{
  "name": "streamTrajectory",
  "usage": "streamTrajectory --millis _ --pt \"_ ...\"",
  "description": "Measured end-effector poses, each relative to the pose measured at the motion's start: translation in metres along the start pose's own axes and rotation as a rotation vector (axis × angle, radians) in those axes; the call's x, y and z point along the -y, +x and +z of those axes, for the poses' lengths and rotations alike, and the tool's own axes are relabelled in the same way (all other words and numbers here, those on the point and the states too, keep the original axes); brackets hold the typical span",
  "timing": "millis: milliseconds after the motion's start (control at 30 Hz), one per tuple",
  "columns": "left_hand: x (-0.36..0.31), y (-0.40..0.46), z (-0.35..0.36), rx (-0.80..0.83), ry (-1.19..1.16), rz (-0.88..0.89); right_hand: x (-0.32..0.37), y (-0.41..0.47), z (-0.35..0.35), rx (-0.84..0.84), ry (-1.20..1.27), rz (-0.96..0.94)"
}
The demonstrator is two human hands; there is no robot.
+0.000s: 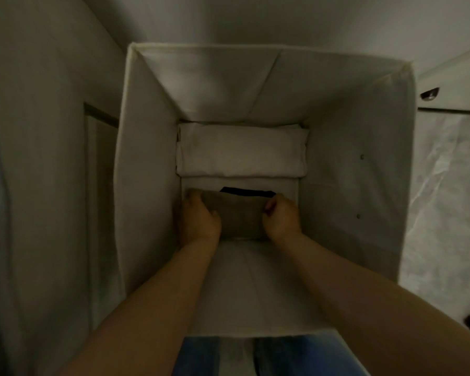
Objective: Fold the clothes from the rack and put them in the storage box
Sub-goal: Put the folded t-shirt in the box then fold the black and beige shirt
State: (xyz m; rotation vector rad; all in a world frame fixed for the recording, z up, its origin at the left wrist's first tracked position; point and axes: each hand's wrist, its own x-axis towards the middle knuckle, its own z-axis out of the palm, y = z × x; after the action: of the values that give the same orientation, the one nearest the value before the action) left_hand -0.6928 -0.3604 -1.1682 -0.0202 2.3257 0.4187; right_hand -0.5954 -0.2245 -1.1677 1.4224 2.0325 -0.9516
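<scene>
left hand (198, 221) grips left end, right hand (281, 218) grips right end of folded brown garment (240, 215) | long axis side to side, hands equally near | low at storage box (147, 164) near wall | folded white cloth (242, 150) beyond, along far wall

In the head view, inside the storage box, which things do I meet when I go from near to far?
Near wall of the storage box → brown folded garment, gripped at its ends by the left hand and the right hand → dark item just behind it → white folded cloth → far wall.
</scene>
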Motion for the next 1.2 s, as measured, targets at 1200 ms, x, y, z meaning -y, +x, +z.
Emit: streamTrajectory --millis 1200 --pt "-0.292 -0.470 -0.381 0.353 -0.246 0.549 0.096 -0.473 -0.489 -0.312 1.014 -0.198"
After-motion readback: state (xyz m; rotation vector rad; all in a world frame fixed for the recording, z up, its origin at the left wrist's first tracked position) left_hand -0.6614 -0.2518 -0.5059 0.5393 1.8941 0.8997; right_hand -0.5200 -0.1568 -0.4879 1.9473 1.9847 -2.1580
